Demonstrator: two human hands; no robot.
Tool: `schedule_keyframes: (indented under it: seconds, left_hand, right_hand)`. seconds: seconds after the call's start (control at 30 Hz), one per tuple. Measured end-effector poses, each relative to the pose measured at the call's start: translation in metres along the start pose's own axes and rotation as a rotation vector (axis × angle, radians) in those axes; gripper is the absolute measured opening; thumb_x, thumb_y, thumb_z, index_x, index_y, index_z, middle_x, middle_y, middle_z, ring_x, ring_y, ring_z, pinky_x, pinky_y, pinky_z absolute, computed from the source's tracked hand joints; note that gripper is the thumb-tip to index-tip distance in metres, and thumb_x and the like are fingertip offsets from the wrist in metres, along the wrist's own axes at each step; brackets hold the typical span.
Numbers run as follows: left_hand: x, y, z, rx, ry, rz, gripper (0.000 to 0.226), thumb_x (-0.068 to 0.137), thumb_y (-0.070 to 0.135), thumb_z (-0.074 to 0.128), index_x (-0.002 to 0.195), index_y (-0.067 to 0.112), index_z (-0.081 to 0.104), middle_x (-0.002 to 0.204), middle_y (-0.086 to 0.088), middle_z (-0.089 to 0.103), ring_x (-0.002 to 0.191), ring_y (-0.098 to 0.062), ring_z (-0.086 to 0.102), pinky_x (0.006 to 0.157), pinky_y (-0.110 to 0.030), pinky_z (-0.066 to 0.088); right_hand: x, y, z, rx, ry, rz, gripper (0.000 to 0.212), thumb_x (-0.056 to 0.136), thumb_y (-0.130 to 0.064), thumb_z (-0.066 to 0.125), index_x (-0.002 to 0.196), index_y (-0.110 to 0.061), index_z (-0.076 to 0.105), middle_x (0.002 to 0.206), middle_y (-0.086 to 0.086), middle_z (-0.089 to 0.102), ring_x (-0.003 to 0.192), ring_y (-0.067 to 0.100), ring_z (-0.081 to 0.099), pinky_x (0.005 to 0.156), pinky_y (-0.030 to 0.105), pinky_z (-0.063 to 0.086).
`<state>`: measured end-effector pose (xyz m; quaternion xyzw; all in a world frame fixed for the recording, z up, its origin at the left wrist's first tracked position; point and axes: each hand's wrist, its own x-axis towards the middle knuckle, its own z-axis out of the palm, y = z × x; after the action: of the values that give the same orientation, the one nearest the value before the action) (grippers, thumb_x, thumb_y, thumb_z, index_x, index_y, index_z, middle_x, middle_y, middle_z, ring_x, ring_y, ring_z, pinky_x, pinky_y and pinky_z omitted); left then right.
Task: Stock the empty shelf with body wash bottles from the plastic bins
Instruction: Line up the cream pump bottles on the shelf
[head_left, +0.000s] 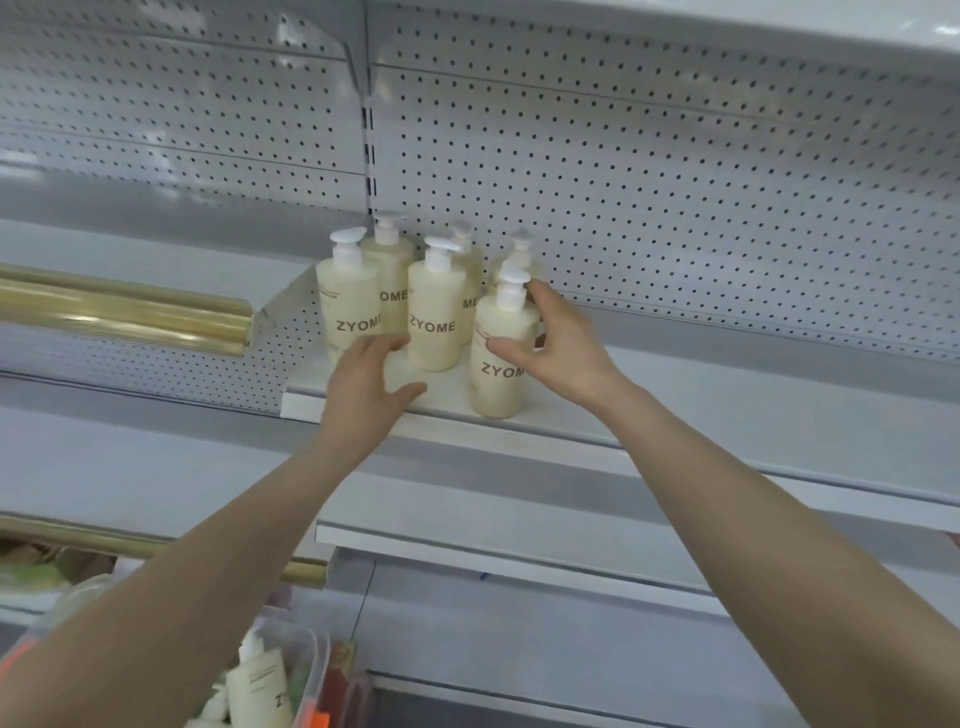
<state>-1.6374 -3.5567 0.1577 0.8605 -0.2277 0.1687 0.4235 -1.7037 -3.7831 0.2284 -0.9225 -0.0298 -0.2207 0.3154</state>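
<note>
Shelf (701, 384): bare from frame centre to the right edge, open to reach from the front and above.
Body wash bottles (435, 312): six, clustered at frame centre, filling the shelf's left end; front bottle (498, 364) stands near the lip.
Pegboard (675, 182): closes the rear.
Gold rail (124, 312): juts in at the left, near the cluster.

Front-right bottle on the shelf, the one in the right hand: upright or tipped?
Upright: the bottle stands base-down near the front edge of the shelf, pump on top, with the right hand gripping it.

white shelf (649, 395), six bottles (435, 317) (upright)
</note>
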Motion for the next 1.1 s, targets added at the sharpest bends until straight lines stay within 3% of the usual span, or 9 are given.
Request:
schedule_keyframes:
  seconds: [0.17, 0.43, 0.67, 0.87, 1.0, 1.1]
  left_hand:
    - [-0.002, -0.025, -0.02, 0.145, 0.127, -0.148, 0.065, 0.077, 0.021, 0.078, 0.134, 0.011, 0.048, 0.133, -0.012, 0.046, 0.123, -0.03, 0.045, 0.101, -0.041, 0.039]
    - [-0.001, -0.034, -0.018, 0.163, 0.073, -0.235, 0.072, 0.076, 0.022, 0.079, 0.136, 0.009, 0.041, 0.137, -0.011, 0.044, 0.124, -0.028, 0.045, 0.1, -0.04, 0.037]
    - [0.002, -0.036, -0.028, 0.116, -0.009, -0.252, 0.073, 0.075, 0.024, 0.079, 0.135, 0.01, 0.04, 0.135, -0.01, 0.045, 0.118, -0.028, 0.052, 0.097, -0.042, 0.044]
    - [-0.009, -0.037, -0.052, 0.112, -0.18, -0.123, 0.075, 0.08, 0.026, 0.075, 0.142, 0.009, 0.035, 0.141, -0.013, 0.04, 0.12, -0.028, 0.05, 0.098, -0.039, 0.041]
    - [-0.028, -0.044, -0.077, 0.159, -0.24, 0.016, 0.07, 0.084, 0.026, 0.071, 0.143, 0.011, 0.036, 0.143, -0.012, 0.038, 0.121, -0.029, 0.05, 0.097, -0.038, 0.039]
    - [-0.046, -0.06, -0.099, 0.189, -0.262, 0.101, 0.069, 0.084, 0.024, 0.071, 0.142, 0.008, 0.038, 0.141, -0.014, 0.04, 0.119, -0.03, 0.051, 0.096, -0.038, 0.04]
  right_hand:
    - [0.011, -0.004, 0.011, -0.066, 0.064, 0.045, 0.059, 0.082, -0.042, 0.072, 0.129, -0.017, 0.047, 0.121, 0.0, 0.055, 0.109, 0.02, 0.054, 0.087, 0.035, 0.045]
    - [0.013, -0.002, 0.017, -0.142, 0.039, 0.032, 0.06, 0.088, -0.04, 0.066, 0.132, -0.009, 0.04, 0.129, 0.008, 0.046, 0.117, 0.025, 0.049, 0.096, 0.039, 0.043]
    - [0.005, -0.01, 0.014, -0.166, 0.015, 0.066, 0.061, 0.091, -0.04, 0.062, 0.139, -0.012, 0.037, 0.132, 0.009, 0.045, 0.12, 0.025, 0.048, 0.097, 0.034, 0.04]
    - [-0.013, -0.031, 0.02, -0.431, 0.064, 0.159, 0.063, 0.095, -0.037, 0.057, 0.144, -0.004, 0.035, 0.136, 0.017, 0.044, 0.121, 0.035, 0.045, 0.099, 0.04, 0.038]
    - [-0.043, -0.057, 0.04, -0.699, 0.177, 0.094, 0.061, 0.092, -0.03, 0.061, 0.136, 0.007, 0.041, 0.133, 0.028, 0.046, 0.119, 0.044, 0.045, 0.098, 0.051, 0.044]
    - [-0.071, -0.082, 0.063, -0.803, 0.172, 0.056, 0.06, 0.09, -0.026, 0.065, 0.135, 0.009, 0.044, 0.132, 0.031, 0.049, 0.119, 0.048, 0.048, 0.096, 0.053, 0.047]
